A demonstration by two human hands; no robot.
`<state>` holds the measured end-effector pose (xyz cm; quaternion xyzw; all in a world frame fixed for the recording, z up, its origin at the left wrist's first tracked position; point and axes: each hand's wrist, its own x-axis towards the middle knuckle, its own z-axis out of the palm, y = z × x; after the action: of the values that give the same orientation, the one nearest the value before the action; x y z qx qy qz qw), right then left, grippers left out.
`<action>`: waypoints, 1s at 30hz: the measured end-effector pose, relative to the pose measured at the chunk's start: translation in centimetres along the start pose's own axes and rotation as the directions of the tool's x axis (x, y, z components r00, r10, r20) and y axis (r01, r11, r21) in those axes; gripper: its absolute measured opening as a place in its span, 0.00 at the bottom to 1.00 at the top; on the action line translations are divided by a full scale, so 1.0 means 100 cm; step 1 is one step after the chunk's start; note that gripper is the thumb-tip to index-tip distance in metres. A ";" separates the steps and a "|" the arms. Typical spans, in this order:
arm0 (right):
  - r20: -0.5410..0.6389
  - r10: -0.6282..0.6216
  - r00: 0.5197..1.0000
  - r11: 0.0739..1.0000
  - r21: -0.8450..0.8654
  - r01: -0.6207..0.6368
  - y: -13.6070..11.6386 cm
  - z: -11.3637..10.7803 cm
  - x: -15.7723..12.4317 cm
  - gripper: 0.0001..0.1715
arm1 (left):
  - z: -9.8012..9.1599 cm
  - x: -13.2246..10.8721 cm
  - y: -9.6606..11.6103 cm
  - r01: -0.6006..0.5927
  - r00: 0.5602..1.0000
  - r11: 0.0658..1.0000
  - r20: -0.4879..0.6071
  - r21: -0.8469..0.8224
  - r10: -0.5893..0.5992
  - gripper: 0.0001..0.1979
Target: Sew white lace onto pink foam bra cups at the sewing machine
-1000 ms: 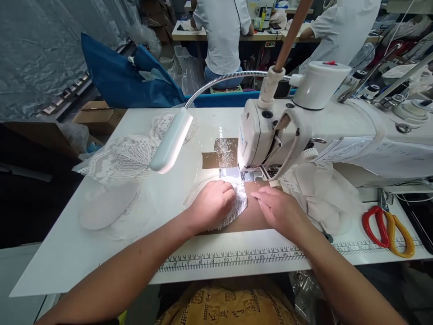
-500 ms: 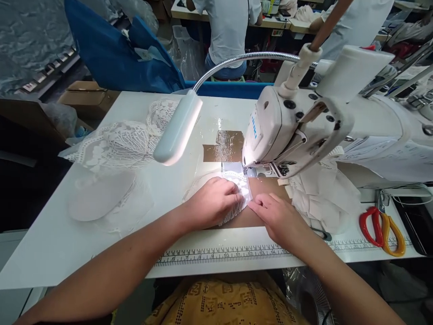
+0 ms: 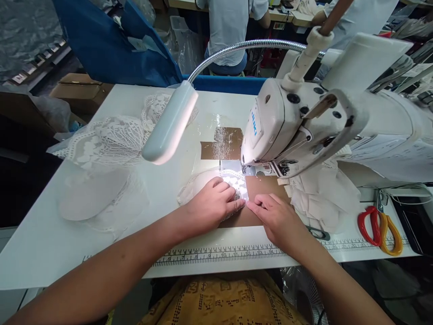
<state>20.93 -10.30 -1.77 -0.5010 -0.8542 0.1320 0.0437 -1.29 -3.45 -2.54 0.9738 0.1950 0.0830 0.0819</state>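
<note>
A white lace piece lies under the needle end of a white sewing machine. My left hand rests over the lace, its fingers bent and its thumb reaching to the lace's right edge. Much of the lace is hidden beneath that hand. My right hand pinches the same edge between thumb and forefinger, close to the left thumb. Brown tape or board covers the table under and beside both hands.
A lamp on a bent metal neck hangs over the table. Lace pieces and pale oval pads lie left. On the right are white fabric pieces and scissors. A printed ruler runs along the front edge. People sit beyond.
My left thumb has stretched out to the right, to the lace edge by my right fingertips. The right hand stays nearly in place. The view has shifted slightly.
</note>
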 end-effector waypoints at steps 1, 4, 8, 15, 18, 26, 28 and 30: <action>-0.006 -0.003 1.000 1.000 0.014 0.003 0.001 0.000 -0.001 0.30 | 0.001 0.000 0.000 0.000 1.000 1.000 -0.006 -0.003 0.000 0.18; -0.041 0.009 0.999 0.999 0.047 -0.007 0.003 -0.001 0.000 0.29 | 0.001 0.000 0.000 0.004 1.000 1.000 -0.029 -0.025 -0.005 0.18; -0.057 0.029 0.998 1.000 0.005 -0.029 0.001 0.002 0.005 0.27 | -0.002 0.002 0.001 0.017 0.999 0.999 -0.049 -0.043 -0.019 0.17; -0.083 -0.002 0.997 0.997 -0.075 -0.004 -0.002 0.006 0.009 0.24 | -0.001 0.007 -0.001 0.072 0.995 0.997 -0.065 0.013 -0.071 0.19; -0.084 0.006 0.996 0.997 -0.076 -0.012 -0.003 0.006 0.009 0.23 | 0.003 0.007 -0.002 0.070 0.996 0.996 -0.053 0.048 -0.068 0.21; -0.051 0.020 0.999 0.998 -0.062 -0.023 -0.004 0.002 0.014 0.22 | -0.004 0.010 -0.009 0.068 0.997 0.997 -0.028 -0.019 -0.069 0.23; -0.043 0.009 0.999 0.998 -0.067 -0.012 -0.002 0.000 0.018 0.22 | -0.005 0.012 -0.015 0.063 0.998 0.998 -0.011 -0.030 -0.063 0.25; -0.040 0.006 0.999 0.996 -0.089 -0.010 0.000 -0.002 0.023 0.21 | -0.006 0.014 -0.021 0.063 0.998 0.998 0.013 -0.026 -0.063 0.26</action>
<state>19.83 -8.26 -1.67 -0.5084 -0.8562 0.0842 0.0377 -0.93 -0.86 -2.15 0.9665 0.2239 0.0772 0.0985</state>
